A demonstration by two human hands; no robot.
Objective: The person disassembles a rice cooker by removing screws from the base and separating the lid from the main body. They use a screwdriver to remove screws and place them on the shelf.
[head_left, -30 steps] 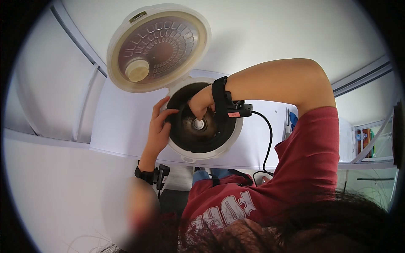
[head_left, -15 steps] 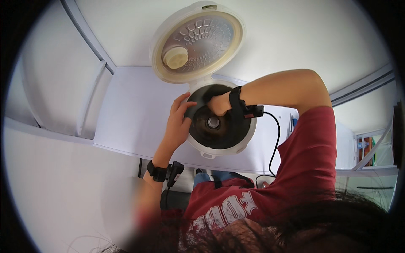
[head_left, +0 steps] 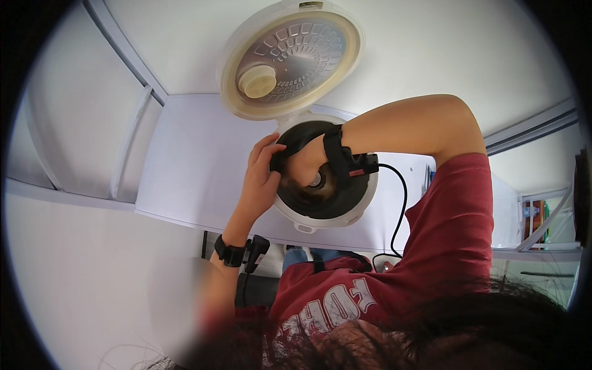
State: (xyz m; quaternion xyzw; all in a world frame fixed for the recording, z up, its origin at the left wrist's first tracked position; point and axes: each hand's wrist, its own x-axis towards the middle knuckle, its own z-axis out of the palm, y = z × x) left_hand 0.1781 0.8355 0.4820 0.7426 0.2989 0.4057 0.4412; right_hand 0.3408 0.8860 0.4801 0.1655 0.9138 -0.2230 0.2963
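A white rice cooker (head_left: 298,222) stands with its round lid (head_left: 296,61) raised at the back. Its dark hollow shows brownish marks at the bottom and a small round metal piece (head_left: 316,180) in the middle. My right hand (head_left: 305,161) reaches down into the hollow, beside that piece. The fingers look bent and pressed together, but their tips and anything in them are hidden. At the cooker's left rim rests my left hand (head_left: 262,172), fingers apart and thumb spread, holding nothing I can see.
The cooker sits on a pale table (head_left: 185,160) near its front edge. From the black device on my right wrist a black cable (head_left: 405,203) hangs down to the right. Bluish items (head_left: 427,177) lie behind my right arm. Pale walls enclose the back.
My right hand has moved deeper and slightly left in the cooker, now partly covering the metal piece. My left hand stays at the rim.
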